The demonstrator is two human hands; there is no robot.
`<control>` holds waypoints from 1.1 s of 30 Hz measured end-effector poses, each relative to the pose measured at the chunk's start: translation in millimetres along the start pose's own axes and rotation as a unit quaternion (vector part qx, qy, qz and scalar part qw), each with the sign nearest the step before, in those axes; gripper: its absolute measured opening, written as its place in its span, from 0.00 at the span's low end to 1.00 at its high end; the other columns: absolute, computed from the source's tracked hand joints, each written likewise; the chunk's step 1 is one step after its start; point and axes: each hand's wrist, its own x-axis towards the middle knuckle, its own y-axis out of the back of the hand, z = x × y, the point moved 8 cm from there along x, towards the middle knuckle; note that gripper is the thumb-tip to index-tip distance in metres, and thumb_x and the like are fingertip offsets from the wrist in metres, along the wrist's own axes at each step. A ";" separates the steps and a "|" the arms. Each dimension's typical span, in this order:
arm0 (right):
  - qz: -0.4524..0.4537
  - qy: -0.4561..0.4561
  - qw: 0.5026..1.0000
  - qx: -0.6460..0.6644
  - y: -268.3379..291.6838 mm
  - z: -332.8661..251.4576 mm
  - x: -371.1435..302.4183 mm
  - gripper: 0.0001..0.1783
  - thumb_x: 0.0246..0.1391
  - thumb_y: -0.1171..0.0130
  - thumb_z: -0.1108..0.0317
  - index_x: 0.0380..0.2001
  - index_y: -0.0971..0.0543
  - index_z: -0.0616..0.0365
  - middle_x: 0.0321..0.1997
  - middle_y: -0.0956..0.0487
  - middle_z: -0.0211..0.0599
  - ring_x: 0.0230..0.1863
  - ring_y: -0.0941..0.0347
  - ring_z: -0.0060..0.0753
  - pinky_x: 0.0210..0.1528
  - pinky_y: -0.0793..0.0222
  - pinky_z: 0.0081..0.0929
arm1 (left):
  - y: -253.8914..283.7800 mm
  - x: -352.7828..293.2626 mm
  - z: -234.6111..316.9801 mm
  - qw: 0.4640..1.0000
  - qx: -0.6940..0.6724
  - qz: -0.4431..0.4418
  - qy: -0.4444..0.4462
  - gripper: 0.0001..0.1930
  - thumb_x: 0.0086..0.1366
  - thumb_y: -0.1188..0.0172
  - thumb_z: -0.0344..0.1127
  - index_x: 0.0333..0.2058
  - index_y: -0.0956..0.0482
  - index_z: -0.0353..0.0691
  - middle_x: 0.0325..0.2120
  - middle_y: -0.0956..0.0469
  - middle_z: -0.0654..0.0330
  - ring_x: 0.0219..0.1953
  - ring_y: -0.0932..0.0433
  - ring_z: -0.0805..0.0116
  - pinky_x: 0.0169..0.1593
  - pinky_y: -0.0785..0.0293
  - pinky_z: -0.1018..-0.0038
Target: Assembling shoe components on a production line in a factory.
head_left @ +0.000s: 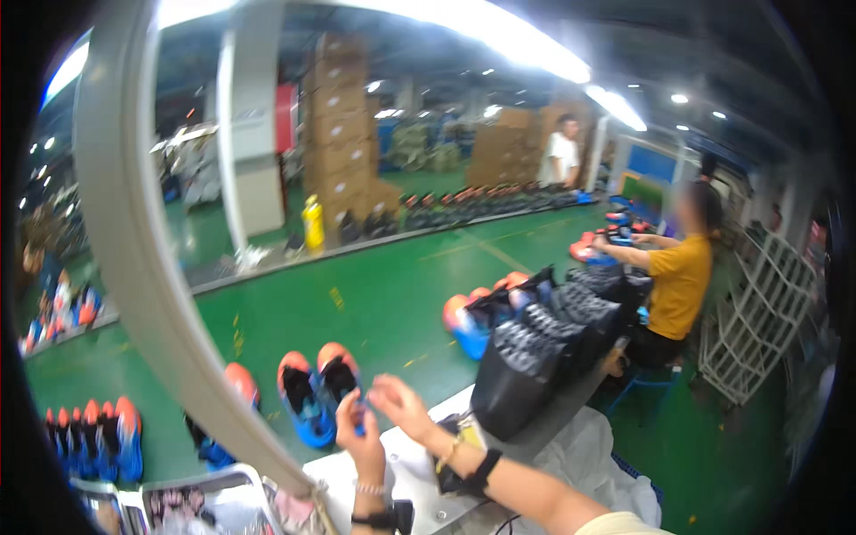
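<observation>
Shoes [303, 394] in a pair, toes pointing away from the person

White-rimmed basket [198, 478] at lower left holds small dark and pinkish pieces, too blurred to name. Left hand [360, 430] rises upright, fingers bent and apart; right hand [401, 407] reaches in slantwise, fingers curled, whether pinching anything I cannot tell. Both are just beside the pair, which lies on the green surface [401, 330], orange toes far, blue heels near, long axes running away.

blue-and-orange shoes [242, 385] partly behind the pale post [125, 196], white-rimmed bin [265, 497] cut off below, distant person [563, 159] blurred
</observation>
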 end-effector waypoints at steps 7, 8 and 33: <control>-0.105 -0.159 0.960 0.205 34.8 -47.0 -122.0 0.19 0.63 0.42 0.60 0.52 0.23 0.62 0.34 0.20 0.26 0.31 0.28 0.14 0.28 0.33 0.15 | -54.2 -86.8 82.9 0.875 -0.327 -0.267 0.236 0.27 0.74 0.59 0.45 0.68 0.45 0.46 0.57 0.30 0.45 0.42 0.21 0.61 0.34 0.20 0.75; -0.092 -0.152 0.962 0.206 49.0 -43.8 -131.0 0.19 0.63 0.42 0.60 0.52 0.23 0.62 0.34 0.20 0.26 0.31 0.28 0.14 0.28 0.33 0.15 | -63.8 -101.6 95.0 0.817 -0.392 -0.326 0.267 0.27 0.74 0.59 0.47 0.68 0.45 0.46 0.57 0.30 0.44 0.35 0.20 0.60 0.30 0.20 0.74; 0.051 -0.100 0.979 0.172 128.6 -31.3 -257.1 0.38 0.69 0.67 0.42 0.51 0.25 0.71 0.36 0.17 0.47 0.41 0.19 0.35 0.50 0.27 0.25 | -86.4 -147.1 326.9 0.640 -0.646 -0.390 0.142 0.22 0.72 0.51 0.46 0.41 0.21 0.28 0.40 0.19 0.45 0.36 0.18 0.54 0.37 0.19 0.62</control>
